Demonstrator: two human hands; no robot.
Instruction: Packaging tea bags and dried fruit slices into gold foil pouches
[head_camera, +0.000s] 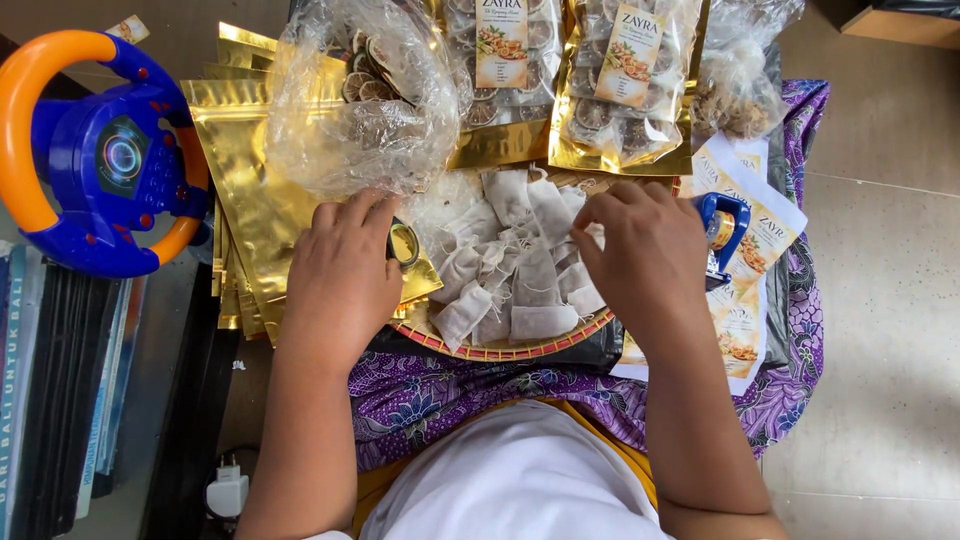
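Note:
A round woven tray (520, 350) rests on my lap and holds a heap of small white tea bags (520, 270). My left hand (340, 275) lies over a gold foil pouch (245, 170) at the tray's left edge, fingers curled by the pouch's open mouth and a dark ring-like object (404, 245). My right hand (640, 255) reaches into the heap with its fingertips pinched on a tea bag near the top. A clear plastic bag of dried citrus slices (360, 100) sits just beyond my left hand.
Filled clear-fronted pouches (610, 80) with labels lie at the back. A blue tape dispenser (722, 235) and printed labels (750, 260) sit to the right on purple patterned cloth (800, 330). A blue and orange toy steering wheel (95, 150) and books (60, 380) are at left.

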